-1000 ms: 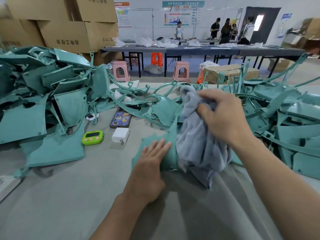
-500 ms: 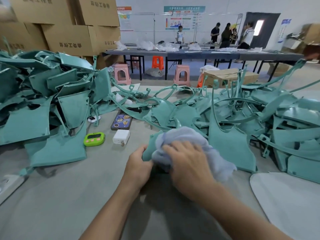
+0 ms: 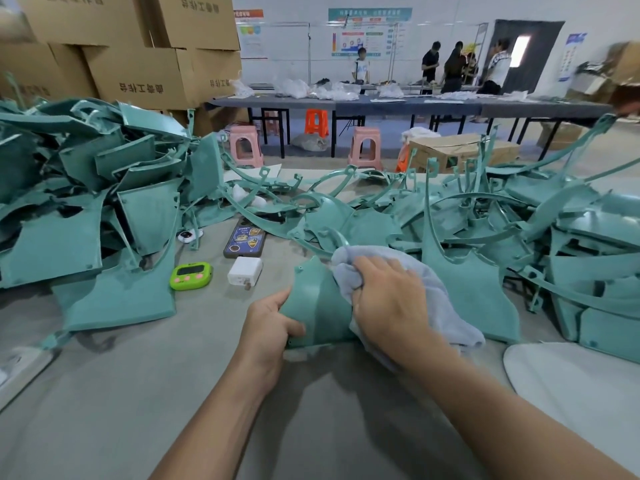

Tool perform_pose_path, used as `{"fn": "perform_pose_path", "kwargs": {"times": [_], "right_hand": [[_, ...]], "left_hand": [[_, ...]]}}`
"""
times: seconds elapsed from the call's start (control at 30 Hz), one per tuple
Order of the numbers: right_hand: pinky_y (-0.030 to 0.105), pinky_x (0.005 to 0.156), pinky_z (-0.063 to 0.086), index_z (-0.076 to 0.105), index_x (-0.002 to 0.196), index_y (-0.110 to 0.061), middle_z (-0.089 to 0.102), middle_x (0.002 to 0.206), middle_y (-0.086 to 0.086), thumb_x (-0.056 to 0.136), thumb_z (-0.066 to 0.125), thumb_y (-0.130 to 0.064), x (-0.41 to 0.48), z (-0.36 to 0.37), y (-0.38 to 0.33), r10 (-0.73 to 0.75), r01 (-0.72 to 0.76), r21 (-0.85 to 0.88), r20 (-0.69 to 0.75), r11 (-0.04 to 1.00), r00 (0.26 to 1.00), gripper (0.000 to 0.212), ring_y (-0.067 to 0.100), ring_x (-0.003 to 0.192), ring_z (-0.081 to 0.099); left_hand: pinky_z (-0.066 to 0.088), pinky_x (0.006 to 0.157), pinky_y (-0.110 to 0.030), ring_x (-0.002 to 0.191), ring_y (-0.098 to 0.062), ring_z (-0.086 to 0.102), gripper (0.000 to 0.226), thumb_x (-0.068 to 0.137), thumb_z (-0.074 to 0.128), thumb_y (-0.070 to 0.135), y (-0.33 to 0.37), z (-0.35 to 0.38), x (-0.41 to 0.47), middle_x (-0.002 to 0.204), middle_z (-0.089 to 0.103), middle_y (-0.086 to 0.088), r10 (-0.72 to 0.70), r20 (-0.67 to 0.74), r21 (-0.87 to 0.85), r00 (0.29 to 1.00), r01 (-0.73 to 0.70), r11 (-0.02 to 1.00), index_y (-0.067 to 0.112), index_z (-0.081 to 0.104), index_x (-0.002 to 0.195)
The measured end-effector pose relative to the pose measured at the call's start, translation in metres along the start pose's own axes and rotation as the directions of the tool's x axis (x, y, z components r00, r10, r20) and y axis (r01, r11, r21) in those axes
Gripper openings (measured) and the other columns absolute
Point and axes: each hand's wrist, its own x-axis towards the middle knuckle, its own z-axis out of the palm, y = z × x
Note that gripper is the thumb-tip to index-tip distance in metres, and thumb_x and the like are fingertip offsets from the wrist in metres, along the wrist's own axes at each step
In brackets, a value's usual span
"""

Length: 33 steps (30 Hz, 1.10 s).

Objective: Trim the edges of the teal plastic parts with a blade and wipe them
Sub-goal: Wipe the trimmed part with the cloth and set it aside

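Observation:
A curved teal plastic part (image 3: 317,303) rests on the grey table in front of me. My left hand (image 3: 272,325) grips its near left edge, thumb on top. My right hand (image 3: 389,299) clutches a pale grey-blue cloth (image 3: 440,292) and presses it against the part's right side. The cloth hides the right half of the part. No blade is visible in either hand.
Heaps of teal parts lie on the left (image 3: 86,209) and on the right (image 3: 571,244). A green timer (image 3: 190,276), a white charger (image 3: 245,270) and a phone (image 3: 245,241) sit just beyond my left hand. A white round board (image 3: 571,386) lies at right. Cardboard boxes (image 3: 138,57) stack behind.
My right hand first drew the cloth toward me along the part, then slid it rightward, baring the part's left face. My left hand went from lying flat to gripping the edge.

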Motion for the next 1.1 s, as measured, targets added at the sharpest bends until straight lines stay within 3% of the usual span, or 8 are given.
{"fn": "perform_pose_path", "kwargs": {"times": [0.13, 0.33, 0.6, 0.73, 0.83, 0.93, 1.0, 1.1], "right_hand": [[0.041, 0.083, 0.041, 0.063, 0.104, -0.028, 0.066, 0.113, -0.007, 0.090, 0.054, -0.020, 0.025, -0.015, 0.012, 0.040, -0.041, 0.005, 0.055, 0.999, 0.998, 0.019, 0.026, 0.103, 0.055], [0.036, 0.071, 0.031, 0.062, 0.097, -0.029, 0.047, 0.075, -0.006, 0.084, 0.055, -0.009, 0.078, -0.041, 0.021, 0.047, -0.009, -0.149, 0.258, 0.989, 0.965, 0.025, 0.028, 0.087, 0.053], [0.045, 0.108, 0.031, 0.063, 0.121, -0.018, 0.061, 0.129, 0.006, 0.091, 0.052, -0.022, 0.098, -0.060, 0.039, 0.098, -0.059, -0.498, 0.052, 0.865, 0.994, 0.032, 0.030, 0.124, 0.049], [0.040, 0.116, 0.027, 0.060, 0.137, -0.019, 0.059, 0.142, 0.004, 0.084, 0.060, 0.000, 0.075, -0.082, 0.031, -0.089, 0.068, -0.155, -0.128, 0.986, 0.988, 0.056, 0.025, 0.136, 0.047], [0.029, 0.090, 0.052, 0.075, 0.116, -0.027, 0.076, 0.099, -0.011, 0.090, 0.064, -0.008, 0.038, -0.086, 0.007, 0.019, 0.014, 0.372, -0.084, 0.928, 0.996, 0.034, 0.010, 0.091, 0.069], [0.046, 0.067, 0.054, 0.070, 0.099, -0.020, 0.074, 0.079, 0.002, 0.095, 0.065, -0.016, 0.006, -0.067, -0.012, 0.180, -0.295, 0.803, 0.235, 0.519, 0.955, 0.007, 0.033, 0.068, 0.065], [0.053, 0.074, 0.057, 0.068, 0.114, -0.015, 0.078, 0.097, 0.010, 0.095, 0.062, -0.003, -0.009, -0.048, -0.019, 0.145, -0.437, 0.866, 0.413, 0.242, 0.899, 0.023, 0.037, 0.081, 0.071], [0.061, 0.089, 0.058, 0.071, 0.114, -0.009, 0.078, 0.104, 0.015, 0.093, 0.055, 0.008, -0.026, -0.022, -0.019, 0.162, -0.495, 0.846, 0.470, 0.197, 0.868, 0.032, 0.041, 0.098, 0.073]], "left_hand": [[0.055, 0.078, -0.040, 0.093, -0.041, 0.073, 0.073, 0.055, 0.047, -0.020, 0.003, -0.009, -0.006, 0.102, 0.077, -0.018, -0.039, 0.026, -0.011, 0.999, 0.039, 0.999, 0.021, 0.081, 0.105], [0.055, 0.079, -0.038, 0.097, -0.045, 0.072, 0.073, 0.044, 0.052, -0.008, 0.009, -0.008, -0.005, 0.104, 0.077, -0.018, -0.036, 0.074, -0.006, 0.997, 0.037, 0.999, 0.017, 0.081, 0.106], [0.061, 0.074, -0.037, 0.091, -0.037, 0.075, 0.070, 0.045, 0.049, -0.012, 0.016, -0.017, 0.002, 0.103, 0.077, -0.017, 0.011, 0.005, -0.149, 1.000, -0.010, 0.989, 0.013, 0.081, 0.101], [0.054, 0.081, -0.043, 0.092, -0.041, 0.071, 0.071, 0.048, 0.045, -0.014, 0.015, -0.020, 0.005, 0.110, 0.075, -0.020, -0.034, -0.029, -0.264, 0.999, 0.025, 0.964, 0.009, 0.077, 0.107], [0.053, 0.083, -0.043, 0.092, -0.039, 0.070, 0.066, 0.054, 0.043, -0.012, 0.014, -0.019, 0.008, 0.112, 0.074, -0.020, -0.056, 0.003, -0.307, 0.998, 0.054, 0.950, 0.011, 0.079, 0.105], [0.050, 0.093, -0.045, 0.097, -0.036, 0.070, 0.045, 0.066, 0.053, -0.002, 0.016, -0.013, 0.009, 0.114, 0.074, -0.017, -0.068, 0.029, -0.310, 0.997, 0.074, 0.948, 0.014, 0.081, 0.098], [0.052, 0.095, -0.045, 0.098, -0.035, 0.071, 0.031, 0.079, 0.058, 0.003, 0.016, -0.007, 0.007, 0.114, 0.075, -0.018, -0.058, 0.025, -0.261, 0.998, 0.062, 0.963, 0.013, 0.082, 0.097], [0.060, 0.082, -0.041, 0.091, -0.031, 0.076, 0.019, 0.082, 0.071, 0.012, 0.010, 0.000, 0.002, 0.101, 0.078, -0.012, 0.059, -0.088, -0.047, 0.994, -0.063, 0.997, 0.022, 0.082, 0.094]]}}
